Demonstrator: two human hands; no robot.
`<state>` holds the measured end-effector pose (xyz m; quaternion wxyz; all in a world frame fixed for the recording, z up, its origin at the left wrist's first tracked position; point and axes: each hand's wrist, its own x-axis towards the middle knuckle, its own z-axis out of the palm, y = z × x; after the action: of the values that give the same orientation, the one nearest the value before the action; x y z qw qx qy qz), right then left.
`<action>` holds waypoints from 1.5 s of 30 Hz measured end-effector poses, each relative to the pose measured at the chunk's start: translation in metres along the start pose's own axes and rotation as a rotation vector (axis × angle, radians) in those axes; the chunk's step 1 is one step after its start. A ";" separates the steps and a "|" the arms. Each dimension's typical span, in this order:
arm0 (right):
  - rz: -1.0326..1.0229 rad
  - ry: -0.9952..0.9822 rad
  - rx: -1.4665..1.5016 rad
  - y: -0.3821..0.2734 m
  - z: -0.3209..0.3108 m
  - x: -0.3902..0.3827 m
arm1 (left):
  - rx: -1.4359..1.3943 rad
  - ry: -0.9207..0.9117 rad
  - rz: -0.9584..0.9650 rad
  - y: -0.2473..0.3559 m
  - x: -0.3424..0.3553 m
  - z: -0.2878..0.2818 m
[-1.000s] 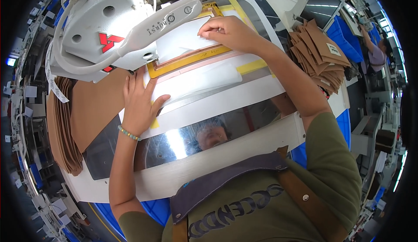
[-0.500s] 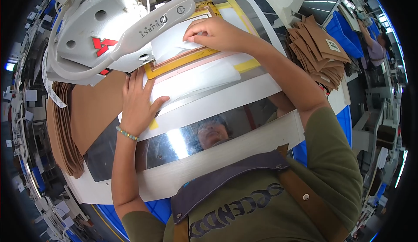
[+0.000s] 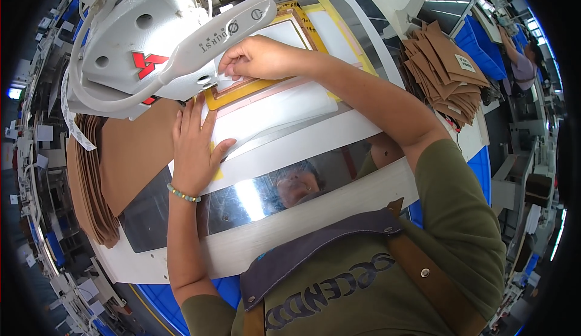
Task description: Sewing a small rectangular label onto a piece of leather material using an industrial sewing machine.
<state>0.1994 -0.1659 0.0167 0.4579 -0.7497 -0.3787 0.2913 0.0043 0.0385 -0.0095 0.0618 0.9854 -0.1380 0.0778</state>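
Note:
My right hand is over the inside of a yellow-edged rectangular frame, close to the white sewing machine head. Its thumb and fingers are pinched together, with a bit of something white at the tips that I cannot make out. Flat at the frame's lower left corner lies my left hand, fingers stretched and thumb apart, a beaded bracelet on the wrist. A translucent white sheet extends from under the frame toward me. Part of the frame's left end is hidden by the machine and its lamp.
Brown flat pieces stand stacked at the left, beside a large brown sheet. More brown pieces are piled at the right, near a blue bin. A shiny metal plate runs along the near side. Another person is at far right.
My right hand has moved left across the frame toward the machine head, still pinched. My left hand has stayed at the frame's corner. The view has shifted slightly.

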 end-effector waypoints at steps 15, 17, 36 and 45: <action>-0.014 0.134 0.275 0.007 0.003 0.031 | -0.001 0.042 0.009 0.002 0.002 -0.001; -0.048 0.178 0.245 0.009 -0.011 0.022 | -0.004 0.036 0.003 0.000 0.006 0.001; 0.220 -0.083 0.317 0.003 -0.012 0.014 | 0.041 0.040 -0.027 0.002 0.010 0.000; 0.194 -0.098 0.168 -0.010 0.006 0.026 | 0.065 0.027 -0.028 -0.001 0.009 0.003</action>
<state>0.2059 -0.1387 0.0211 0.4697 -0.7268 -0.3007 0.4009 0.0136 0.0364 -0.0108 0.0329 0.9876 -0.1209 0.0949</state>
